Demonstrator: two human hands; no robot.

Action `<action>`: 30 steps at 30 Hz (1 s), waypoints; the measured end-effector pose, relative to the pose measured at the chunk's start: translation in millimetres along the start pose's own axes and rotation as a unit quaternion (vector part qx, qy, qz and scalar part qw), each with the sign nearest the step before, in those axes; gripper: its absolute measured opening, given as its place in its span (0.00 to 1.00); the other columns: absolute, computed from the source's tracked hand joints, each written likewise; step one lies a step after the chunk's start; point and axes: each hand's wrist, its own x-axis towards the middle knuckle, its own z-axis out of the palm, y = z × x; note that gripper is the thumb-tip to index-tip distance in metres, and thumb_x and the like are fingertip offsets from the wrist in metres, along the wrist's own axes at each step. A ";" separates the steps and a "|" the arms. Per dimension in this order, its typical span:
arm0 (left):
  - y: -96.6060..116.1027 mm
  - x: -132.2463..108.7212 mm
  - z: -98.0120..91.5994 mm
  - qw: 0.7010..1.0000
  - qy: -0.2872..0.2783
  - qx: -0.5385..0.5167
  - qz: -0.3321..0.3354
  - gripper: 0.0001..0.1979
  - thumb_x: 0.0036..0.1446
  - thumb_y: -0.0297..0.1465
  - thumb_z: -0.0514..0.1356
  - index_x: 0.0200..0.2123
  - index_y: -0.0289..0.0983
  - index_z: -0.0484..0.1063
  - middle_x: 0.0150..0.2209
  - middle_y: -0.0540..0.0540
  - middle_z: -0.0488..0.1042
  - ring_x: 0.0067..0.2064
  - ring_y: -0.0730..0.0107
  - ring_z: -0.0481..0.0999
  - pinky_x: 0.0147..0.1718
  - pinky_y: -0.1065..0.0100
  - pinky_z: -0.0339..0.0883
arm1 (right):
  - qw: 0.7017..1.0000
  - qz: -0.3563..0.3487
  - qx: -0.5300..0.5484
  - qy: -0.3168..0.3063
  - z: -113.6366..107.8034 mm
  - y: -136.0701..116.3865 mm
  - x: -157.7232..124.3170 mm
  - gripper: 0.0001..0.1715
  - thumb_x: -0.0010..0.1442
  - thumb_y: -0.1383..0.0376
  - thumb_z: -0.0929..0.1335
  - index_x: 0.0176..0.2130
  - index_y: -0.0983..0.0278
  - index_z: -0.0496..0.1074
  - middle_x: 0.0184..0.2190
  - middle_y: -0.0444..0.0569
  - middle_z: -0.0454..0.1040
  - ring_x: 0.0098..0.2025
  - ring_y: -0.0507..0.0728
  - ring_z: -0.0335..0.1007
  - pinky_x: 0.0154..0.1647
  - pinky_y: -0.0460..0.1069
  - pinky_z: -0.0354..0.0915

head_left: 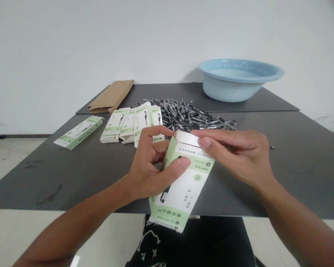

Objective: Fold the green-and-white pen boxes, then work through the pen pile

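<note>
A green and white pen box (pixel 192 185) is held tilted over the table's front edge, its printing upside down to me. My left hand (pixel 158 163) grips it from the left side, thumb across its face. At the far end of the box, my right hand (pixel 236 152) pinches the white end flap (pixel 187 138) between thumb and fingers. Whether anything is inside the box cannot be seen. Just beyond my hands lies a heap of black and clear pens (pixel 183 113), partly hidden by the boxes and my fingers.
Several similar cartons (pixel 141 120) lie together left of the pens, with one more carton (pixel 79 131) farther left. A brown paper bag (pixel 113 94) lies at the back left. The blue basin (pixel 236 87) stands back right on the grey table (pixel 295 163), against a white wall.
</note>
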 end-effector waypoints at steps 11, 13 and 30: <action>6.9 1.2 -2.2 0.998 -0.023 -0.048 -0.033 0.21 0.66 0.30 0.69 0.54 0.44 0.61 0.32 0.54 0.82 0.24 0.76 0.78 0.21 0.79 0.68 | 0.990 -0.129 -0.034 -0.035 -9.3 2.6 7.1 0.15 0.64 0.67 0.78 0.50 0.52 0.87 0.26 0.39 0.85 0.16 0.45 0.62 0.14 0.44 0.54; 7.3 1.3 -1.9 0.998 -0.028 -0.056 -0.031 0.21 0.67 0.29 0.69 0.54 0.45 0.61 0.31 0.55 0.82 0.24 0.77 0.77 0.20 0.80 0.67 | 0.987 -0.148 -0.043 -0.040 -11.6 3.3 7.2 0.15 0.64 0.68 0.78 0.50 0.53 0.87 0.29 0.39 0.86 0.16 0.45 0.63 0.14 0.43 0.56; -3.0 2.9 -9.9 0.994 -0.077 0.061 -0.040 0.22 0.66 0.32 0.70 0.57 0.43 0.64 0.25 0.59 0.70 0.18 0.80 0.67 0.17 0.77 0.54 | 0.964 -0.159 -0.150 -0.151 -4.4 6.0 0.5 0.25 0.77 0.59 0.67 0.69 0.58 0.71 0.31 0.39 0.83 0.16 0.46 0.58 0.21 0.45 0.60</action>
